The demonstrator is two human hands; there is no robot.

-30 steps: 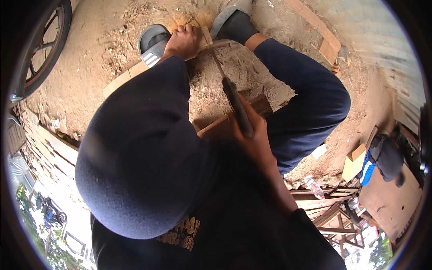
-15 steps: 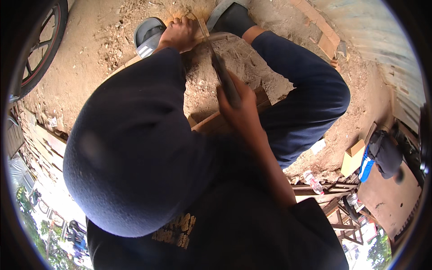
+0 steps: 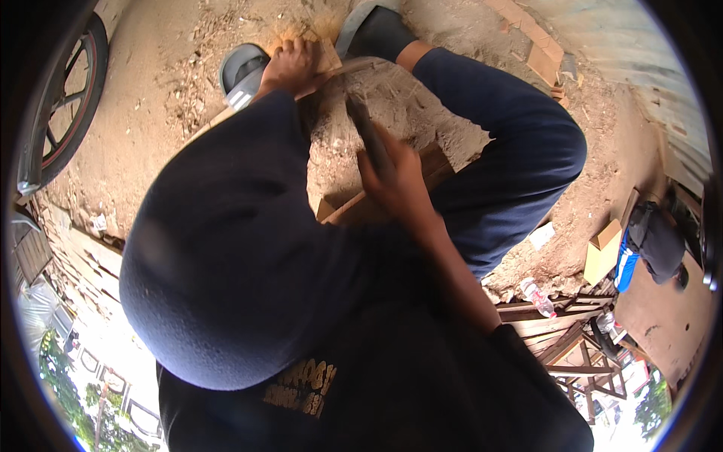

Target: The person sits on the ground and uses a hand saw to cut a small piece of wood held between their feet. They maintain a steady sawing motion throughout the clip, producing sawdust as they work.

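Note:
Near the top centre, my left hand is closed on a small light wooden piece on the ground, beside a grey striped slide sandal. My right hand is wrapped round the dark handle of a saw angled toward the wood. The blade is blurred, so I cannot tell whether it touches the piece. Below the handle lie brown boards, partly hidden by my arm. My dark-sandalled right foot is just right of the wood. Dark clothing fills the lower left and hides my left forearm.
A wheel stands at far left. A corrugated metal sheet runs along the right, with cardboard strips nearby. At lower right are a yellow box, dark cloth, a plastic bottle and stacked timber.
My right hand and the saw have moved forward, up and slightly left since one second ago, changing little in the last half second. My left hand stays at the wood.

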